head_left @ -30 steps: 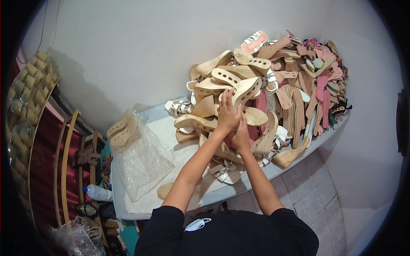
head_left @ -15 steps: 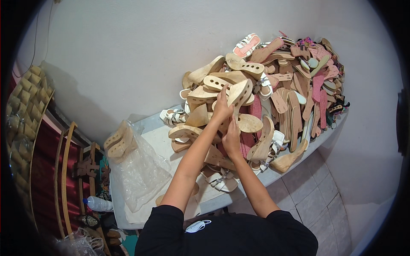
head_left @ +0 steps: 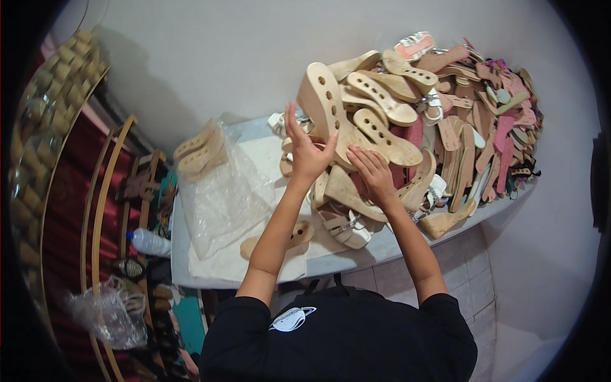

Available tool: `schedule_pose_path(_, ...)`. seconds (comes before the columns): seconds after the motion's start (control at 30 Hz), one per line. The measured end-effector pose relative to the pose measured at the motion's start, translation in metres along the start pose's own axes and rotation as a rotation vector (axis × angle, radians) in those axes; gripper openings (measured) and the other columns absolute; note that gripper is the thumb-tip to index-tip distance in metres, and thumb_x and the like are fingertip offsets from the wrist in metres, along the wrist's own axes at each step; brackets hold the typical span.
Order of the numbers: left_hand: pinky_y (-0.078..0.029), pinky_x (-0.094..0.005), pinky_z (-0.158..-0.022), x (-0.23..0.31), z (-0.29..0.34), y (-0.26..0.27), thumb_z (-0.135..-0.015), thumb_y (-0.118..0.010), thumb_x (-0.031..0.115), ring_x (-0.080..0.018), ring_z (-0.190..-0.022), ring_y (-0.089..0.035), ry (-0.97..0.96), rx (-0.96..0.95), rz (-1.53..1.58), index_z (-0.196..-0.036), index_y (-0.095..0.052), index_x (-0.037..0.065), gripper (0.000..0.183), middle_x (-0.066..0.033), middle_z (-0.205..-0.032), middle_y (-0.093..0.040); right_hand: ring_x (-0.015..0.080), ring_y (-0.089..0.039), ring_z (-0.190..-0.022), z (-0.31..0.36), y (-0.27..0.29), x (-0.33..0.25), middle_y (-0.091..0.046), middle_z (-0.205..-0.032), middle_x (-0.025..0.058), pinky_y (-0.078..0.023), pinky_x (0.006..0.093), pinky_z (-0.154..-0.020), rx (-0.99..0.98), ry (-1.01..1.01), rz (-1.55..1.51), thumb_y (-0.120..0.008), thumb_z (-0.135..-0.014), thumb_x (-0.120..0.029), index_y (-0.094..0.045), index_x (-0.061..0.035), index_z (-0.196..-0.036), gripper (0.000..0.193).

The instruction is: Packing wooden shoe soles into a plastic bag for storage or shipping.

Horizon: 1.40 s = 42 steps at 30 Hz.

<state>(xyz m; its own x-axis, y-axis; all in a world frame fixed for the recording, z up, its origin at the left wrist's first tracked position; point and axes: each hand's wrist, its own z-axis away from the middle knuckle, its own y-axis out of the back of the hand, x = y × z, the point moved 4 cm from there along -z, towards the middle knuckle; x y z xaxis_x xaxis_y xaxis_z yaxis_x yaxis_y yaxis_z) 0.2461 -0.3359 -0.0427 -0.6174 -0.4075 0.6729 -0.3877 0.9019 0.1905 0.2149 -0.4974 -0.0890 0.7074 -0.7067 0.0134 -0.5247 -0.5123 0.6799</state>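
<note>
A pale wooden wedge sole (head_left: 323, 95) with a row of dark holes along its edge stands tilted, heel end up, over the pile. My right hand (head_left: 374, 175) grips its lower toe end, fingers laid together over the wood, thumb hidden. My left hand (head_left: 310, 153) is beside the sole's left face, its fingers spread and its thumb close to the edge. Other wooden soles lie around both hands: a holed one (head_left: 388, 141) just right of my right hand, another (head_left: 382, 95) behind it. White strappy sandals (head_left: 347, 228) are below the hands.
A heap of tan and pink insoles (head_left: 468, 143) covers the table's right side. At the left, a clear plastic bag (head_left: 223, 204) lies by a pair of wooden soles (head_left: 200, 153). Another sole (head_left: 296, 235) rests near the front edge. Beyond are a water bottle (head_left: 149, 242) and wooden racks (head_left: 105, 223).
The wedge sole has been raised and turned heel end up. My left hand has spread its fingers; my right has moved right onto the toe end. The whole view has shifted.
</note>
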Motion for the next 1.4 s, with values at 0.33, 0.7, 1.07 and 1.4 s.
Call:
schedule_pose_path(0.33,-0.031,-0.041,-0.097,-0.046,0.121,0.166,-0.058,-0.081,0.025,-0.0313,-0.117,-0.037,0.24,0.116,-0.164,-0.135,-0.007,0.002,0.11,-0.0218,-0.129,-0.031,0.0151,-0.048,-0.112,0.018,-0.047,-0.083,-0.05,-0.124,0.0021,-0.035,0.0344,-0.095,-0.273,0.454,-0.254,-0.047,-0.078,-0.01,-0.048,-0.0108,-0.121,0.044)
schedule_pose_path(0.7,-0.043,-0.0308,-0.088,-0.098,0.245,0.217,-0.055,-0.082,0.011,-0.0186,-0.101,-0.052,0.599,0.007,-0.012,-0.112,-0.037,0.004,0.073,-0.0084,-0.107,-0.053,0.0176,-0.042,-0.119,0.039,-0.079,-0.114,-0.049,-0.125,-0.0035,-0.029,0.0384,-0.103,-0.6,0.611,-0.395,-0.046,-0.078,-0.007,-0.054,-0.0223,-0.116,0.041)
schedule_pose_path(1.07,-0.042,-0.0307,-0.09,-0.113,0.26,0.203,-0.058,-0.079,0.003,-0.0167,-0.106,-0.049,0.678,0.002,0.162,-0.12,-0.032,0.007,0.078,-0.0078,-0.111,-0.05,0.0208,-0.036,-0.124,0.047,-0.083,-0.112,-0.048,-0.126,-0.0026,-0.024,0.039,-0.107,-0.722,0.508,-0.358,-0.046,-0.075,0.001,-0.057,-0.0263,-0.112,0.047)
schedule_pose_path(1.4,-0.043,-0.0307,-0.089,-0.105,0.259,0.203,-0.057,-0.081,0.013,-0.0172,-0.105,-0.05,0.662,-0.1,0.025,-0.122,-0.031,0.008,0.082,-0.0072,-0.11,-0.051,0.0242,-0.035,-0.124,0.045,-0.077,-0.117,-0.049,-0.122,0.0008,-0.023,0.0432,-0.106,-0.715,0.436,-0.477,-0.066,-0.065,-0.011,-0.059,-0.0194,-0.105,0.042)
